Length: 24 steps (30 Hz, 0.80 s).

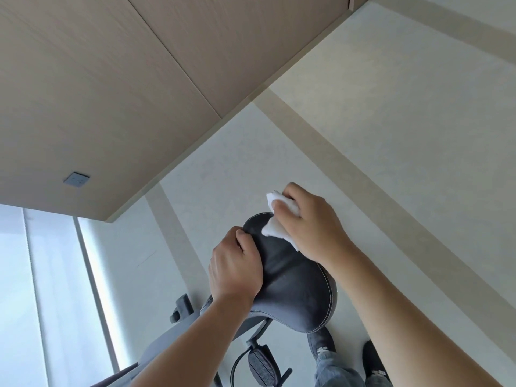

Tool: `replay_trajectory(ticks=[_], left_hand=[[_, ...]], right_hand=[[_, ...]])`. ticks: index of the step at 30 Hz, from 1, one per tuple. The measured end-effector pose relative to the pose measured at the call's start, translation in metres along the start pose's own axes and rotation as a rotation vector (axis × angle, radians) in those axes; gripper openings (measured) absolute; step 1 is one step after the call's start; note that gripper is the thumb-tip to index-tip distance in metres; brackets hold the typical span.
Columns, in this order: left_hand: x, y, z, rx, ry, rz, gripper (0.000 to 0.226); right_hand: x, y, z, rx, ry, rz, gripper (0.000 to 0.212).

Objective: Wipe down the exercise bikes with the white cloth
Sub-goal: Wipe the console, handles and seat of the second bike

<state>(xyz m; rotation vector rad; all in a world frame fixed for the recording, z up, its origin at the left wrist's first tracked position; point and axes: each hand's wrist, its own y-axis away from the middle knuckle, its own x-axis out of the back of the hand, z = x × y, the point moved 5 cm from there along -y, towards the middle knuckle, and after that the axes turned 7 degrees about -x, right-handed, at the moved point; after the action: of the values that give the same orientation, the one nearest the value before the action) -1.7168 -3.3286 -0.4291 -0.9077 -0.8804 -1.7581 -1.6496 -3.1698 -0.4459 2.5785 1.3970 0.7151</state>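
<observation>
A dark grey bike saddle (pixel 296 286) with pale stitching fills the lower middle of the head view. My left hand (pixel 236 268) grips the saddle's left side, fingers curled over its edge. My right hand (pixel 310 224) presses a crumpled white cloth (pixel 275 226) onto the narrow front end of the saddle. Part of the cloth sticks out past my fingers. Below the saddle I see the seat post, a black pedal (pixel 261 365) with its strap, and part of the grey bike frame (pixel 156 356).
Pale floor tiles with beige strips (pixel 363 169) spread around the bike. A wood-panelled wall (pixel 111 88) with a grey socket (pixel 76 179) stands at the upper left. A bright window with blinds (pixel 42 303) is at the left. My shoes (pixel 321 342) are beside the pedal.
</observation>
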Motion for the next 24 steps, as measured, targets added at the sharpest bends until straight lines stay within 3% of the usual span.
replay_trajectory(ticks=[7,11,15,20,24], left_hand=[[-0.001,0.001,0.001,0.004,-0.005,-0.011,0.037],[-0.001,-0.001,0.002,0.010,-0.002,-0.007,0.037],[-0.003,-0.001,0.001,-0.004,-0.003,-0.009,0.037],[-0.004,-0.003,-0.001,-0.013,0.006,-0.017,0.037],[-0.003,-0.001,0.001,-0.034,0.035,-0.050,0.037]], right_hand=[[0.017,0.086,0.035,0.052,-0.188,0.154,0.016],[0.005,0.135,0.060,-0.066,-0.333,0.270,0.004],[0.011,0.098,0.049,-0.046,-0.253,0.321,0.018],[0.009,0.026,0.019,-0.068,-0.118,0.128,0.028],[0.012,0.049,0.023,-0.061,-0.198,0.228,0.028]])
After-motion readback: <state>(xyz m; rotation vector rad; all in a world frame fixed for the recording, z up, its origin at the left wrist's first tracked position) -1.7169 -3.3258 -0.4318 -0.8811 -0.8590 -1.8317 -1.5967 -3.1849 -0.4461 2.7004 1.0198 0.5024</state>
